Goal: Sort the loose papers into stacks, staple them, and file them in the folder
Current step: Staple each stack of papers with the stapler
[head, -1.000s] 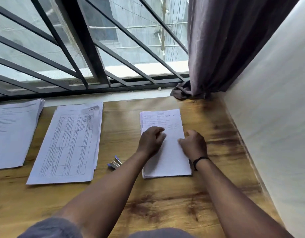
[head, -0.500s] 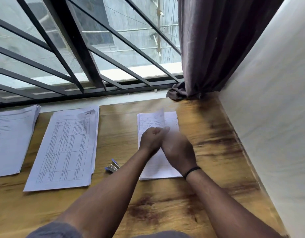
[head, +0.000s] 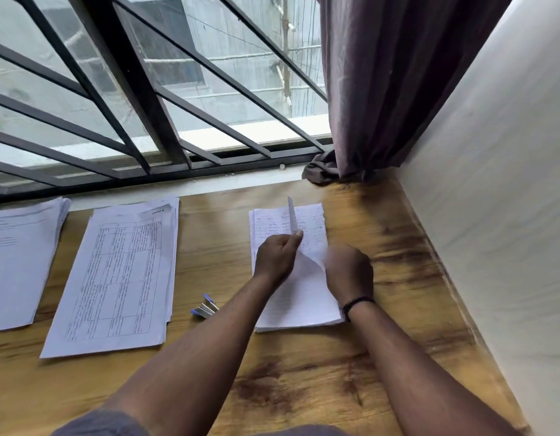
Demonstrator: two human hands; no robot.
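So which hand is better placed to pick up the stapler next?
Left, probably. The stapler lies just left of the left forearm, though the left hand pinches a lifted sheet. The right hand is across the handwritten stack.

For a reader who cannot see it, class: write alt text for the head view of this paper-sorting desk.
A person's left hand pinches a sheet lifted on edge from the right-hand paper stack, while the blurred right hand rests on that stack. Two more paper stacks, and, lie to the left on the wooden desk, with a small blue-tipped stapler between the stacks.
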